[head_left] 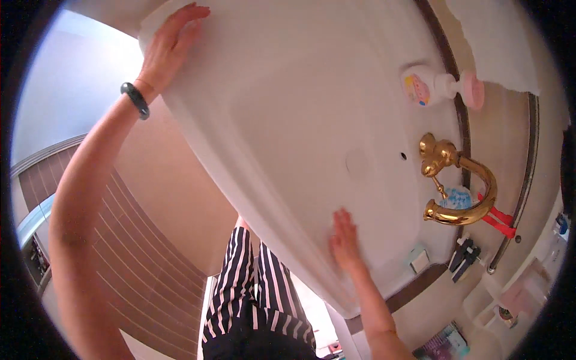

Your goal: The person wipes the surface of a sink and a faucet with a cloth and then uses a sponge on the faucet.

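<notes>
A wide white washbasin [282, 120] fills the middle of the view. My left hand [171, 45] rests on its far left corner, fingers stretched out over the rim, holding nothing. A dark bangle [135, 100] circles my left wrist. Lower down, my right hand [344, 243] is over the basin's near side, slightly blurred, with its fingers extended and nothing in them. Whether its palm touches the surface, I cannot tell. To the right of both hands stands a gold curved faucet [489, 186], beside the small round overflow hole [403, 156]. The drain cover [358, 161] lies nearly flush in the basin.
A white pump bottle [426, 87] with a pink top stands on the back ledge. Behind the faucet are a blue-and-white round item [457, 198] and something with red handles [503, 222]. A pale green-and-white block [419, 260] and black clip-like items [463, 259] are by the near right corner.
</notes>
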Tool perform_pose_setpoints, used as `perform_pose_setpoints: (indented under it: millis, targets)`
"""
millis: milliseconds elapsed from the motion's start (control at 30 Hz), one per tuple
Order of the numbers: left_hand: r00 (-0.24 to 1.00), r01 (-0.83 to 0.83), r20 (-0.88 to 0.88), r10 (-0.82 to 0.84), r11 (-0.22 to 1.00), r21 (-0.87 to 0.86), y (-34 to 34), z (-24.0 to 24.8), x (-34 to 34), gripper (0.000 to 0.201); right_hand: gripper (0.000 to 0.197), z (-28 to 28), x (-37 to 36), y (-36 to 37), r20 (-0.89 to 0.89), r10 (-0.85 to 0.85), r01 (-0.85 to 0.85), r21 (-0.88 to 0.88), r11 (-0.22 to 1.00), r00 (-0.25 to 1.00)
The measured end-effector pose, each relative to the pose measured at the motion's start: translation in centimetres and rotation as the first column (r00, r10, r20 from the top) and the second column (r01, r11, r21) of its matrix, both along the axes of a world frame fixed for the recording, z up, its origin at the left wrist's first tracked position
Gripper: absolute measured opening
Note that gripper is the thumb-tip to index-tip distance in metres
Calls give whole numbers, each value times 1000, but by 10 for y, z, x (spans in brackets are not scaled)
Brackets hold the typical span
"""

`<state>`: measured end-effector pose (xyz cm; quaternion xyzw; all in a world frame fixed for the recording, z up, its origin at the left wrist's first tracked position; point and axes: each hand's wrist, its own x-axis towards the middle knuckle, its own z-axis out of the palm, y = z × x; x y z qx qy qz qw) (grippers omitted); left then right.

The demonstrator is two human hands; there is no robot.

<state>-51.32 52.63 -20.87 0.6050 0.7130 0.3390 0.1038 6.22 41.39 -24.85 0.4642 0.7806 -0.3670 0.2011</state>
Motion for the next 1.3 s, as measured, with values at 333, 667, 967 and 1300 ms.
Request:
perform_pose_setpoints:
  millis: [333,667,967,1300]
  targets:
    - [995,-15,-100,11,999,-40,3,-4,0,38,78,-98,-86,94,-164,-192,252,582,773,968]
    - [997,-19,-81,16,999,-37,9,-6,0,39,82,-94,-49,100,-86,-126,152,576,803,988]
    - [994,-36,-101,30,998,-49,0,-7,-12,40,82,-77,-26,56,-3,19,-17,350,937,1000]
    - [993,-41,-116,34,998,-54,-1,-12,-13,40,73,-81,-125,54,-316,-68,180,338,924,946]
